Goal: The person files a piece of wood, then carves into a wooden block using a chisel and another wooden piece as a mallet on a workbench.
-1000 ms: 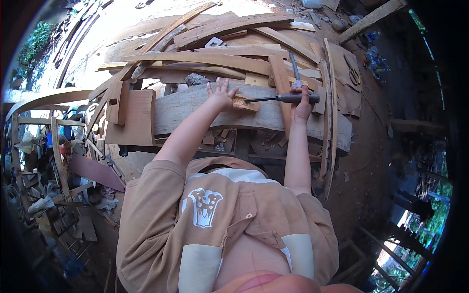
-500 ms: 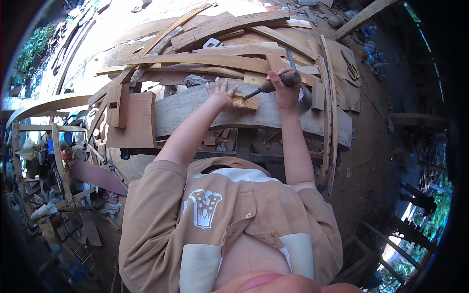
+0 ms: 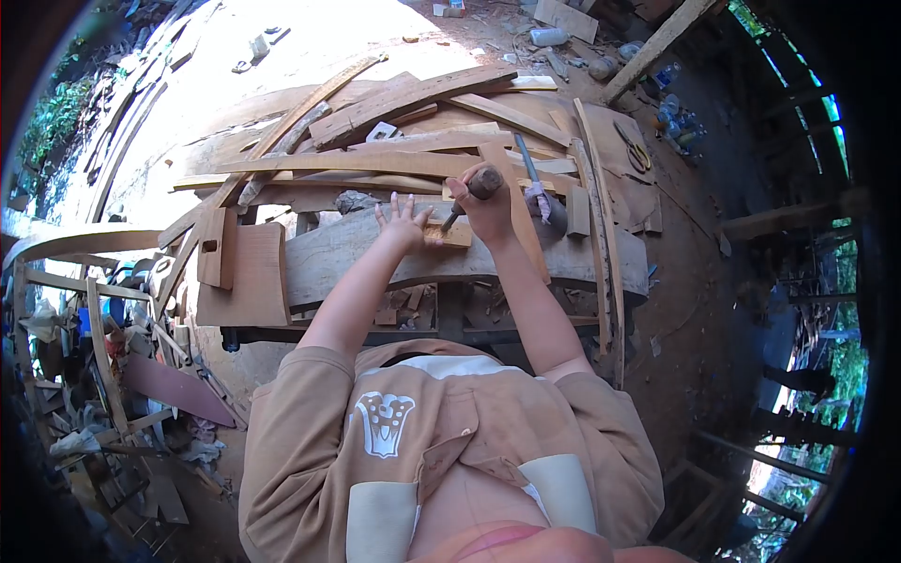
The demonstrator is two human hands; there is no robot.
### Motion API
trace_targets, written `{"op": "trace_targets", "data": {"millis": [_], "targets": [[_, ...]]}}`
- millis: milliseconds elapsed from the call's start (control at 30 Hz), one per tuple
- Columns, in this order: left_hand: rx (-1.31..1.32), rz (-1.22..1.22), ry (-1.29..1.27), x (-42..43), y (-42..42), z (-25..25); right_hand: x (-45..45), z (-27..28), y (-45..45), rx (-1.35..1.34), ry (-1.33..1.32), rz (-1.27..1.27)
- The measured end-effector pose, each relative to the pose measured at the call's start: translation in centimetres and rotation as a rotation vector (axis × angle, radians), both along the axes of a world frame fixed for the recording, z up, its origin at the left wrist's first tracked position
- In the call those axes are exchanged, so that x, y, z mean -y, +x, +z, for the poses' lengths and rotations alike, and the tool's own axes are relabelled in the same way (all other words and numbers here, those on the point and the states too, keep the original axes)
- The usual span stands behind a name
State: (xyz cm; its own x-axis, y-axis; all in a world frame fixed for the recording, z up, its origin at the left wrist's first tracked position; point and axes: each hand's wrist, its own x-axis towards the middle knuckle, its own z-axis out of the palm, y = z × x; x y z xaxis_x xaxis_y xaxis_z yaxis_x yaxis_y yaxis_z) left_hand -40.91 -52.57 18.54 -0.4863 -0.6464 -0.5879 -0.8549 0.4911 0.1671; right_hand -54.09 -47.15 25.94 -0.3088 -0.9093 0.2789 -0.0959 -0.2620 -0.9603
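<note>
- Block [image 3: 458, 235]: on the slab [image 3: 347, 248]; probably light, stiff, best held by its ends.
- Left hand [image 3: 405, 230]: spread, thumb at its left end.
- Right hand [image 3: 492, 214]: wrapped round the chisel [image 3: 484, 183] handle.

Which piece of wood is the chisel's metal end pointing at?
The small yellowish block by the left hand, lying on the big grey plank. Only it has the chisel's blade right at it.

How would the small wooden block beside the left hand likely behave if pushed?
The small wooden block would probably stay rigid, being wood. Lying low and flat on the grey plank, it seems likelier to slide than roll.
</note>
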Motion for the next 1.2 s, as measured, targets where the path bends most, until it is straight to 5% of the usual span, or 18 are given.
{"op": "trace_targets", "data": {"millis": [267,333,400,467,500,600,667,800,900,1000,1200], "targets": [[-0.113,-0.003,-0.078,-0.3,0.1,-1.1,0.6,0.1,0.4,-0.058,0.089,0.021],[-0.540,0.008,-0.108,-0.2,0.0,0.7,0.9,1.3,0.4,-0.031,0.122,0.065],[-0.665,0.029,-0.215,-0.2,-0.4,3.2,0.5,2.1,0.3,-0.474,0.080,-0.023],[-1.397,0.196,0.337,1.0,-0.8,4.4,-0.5,3.5,-0.1,-0.476,0.150,0.019],[-1.521,0.127,0.183,1.2,-1.1,5.4,-0.9,3.7,-0.6,-0.511,0.095,0.006],[-1.541,0.300,0.384,0.5,-1.3,9.1,-2.3,3.8,-2.7,-0.527,-0.011,-0.073],[-1.559,0.297,0.268,0.3,-2.1,9.4,-2.8,0.6,-5.3,-0.209,0.130,-0.183],[-1.564,0.320,0.181,0.1,-3.4,8.7,-5.4,-4.3,-8.9,-0.688,0.883,-0.270],[-1.534,0.308,0.118,-0.2,-4.0,8.1,-7.4,-10.8,-8.6,-0.984,0.722,-0.509],[-1.616,0.275,0.088,-1.0,-4.7,8.0,-7.4,-8.1,-7.5,-0.823,1.002,-0.411],[-1.577,0.294,0.038,-0.6,-5.6,7.5,-6.9,-8.1,-7.3,-0.907,1.061,-0.445]]}}
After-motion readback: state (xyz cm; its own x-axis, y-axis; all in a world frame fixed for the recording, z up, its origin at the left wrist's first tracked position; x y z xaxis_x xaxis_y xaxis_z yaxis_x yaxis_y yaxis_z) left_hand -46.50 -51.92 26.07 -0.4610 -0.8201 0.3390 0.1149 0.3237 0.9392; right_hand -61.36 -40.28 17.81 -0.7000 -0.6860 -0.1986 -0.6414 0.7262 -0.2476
